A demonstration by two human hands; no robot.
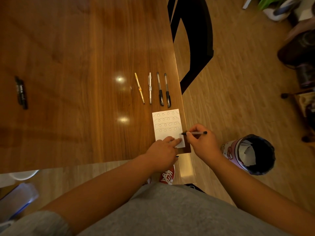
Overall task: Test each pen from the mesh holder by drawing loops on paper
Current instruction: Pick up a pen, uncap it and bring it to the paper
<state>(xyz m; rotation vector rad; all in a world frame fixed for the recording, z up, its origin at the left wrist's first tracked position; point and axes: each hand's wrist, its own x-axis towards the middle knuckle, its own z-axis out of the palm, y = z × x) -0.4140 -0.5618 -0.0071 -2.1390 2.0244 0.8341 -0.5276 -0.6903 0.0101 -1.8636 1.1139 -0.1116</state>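
A white sheet of paper (166,121) lies near the right corner of the wooden table (76,65), with several rows of drawn loops on it. My right hand (202,142) grips a thin black pen (194,133), its tip touching the paper's right edge below the lowest row. My left hand (162,153) presses flat on the paper's near end, fingers together. Beyond the paper lie a yellow pen (139,88), a white pen (150,88) and two black-grip pens (160,89) (167,90) side by side. No mesh holder is in view.
Two black markers (21,92) lie far left on the table. A black chair (192,40) stands past the table's right edge. A patterned waste bin (250,154) sits on the floor by my right hand. A red shoe (167,175) shows below the table edge.
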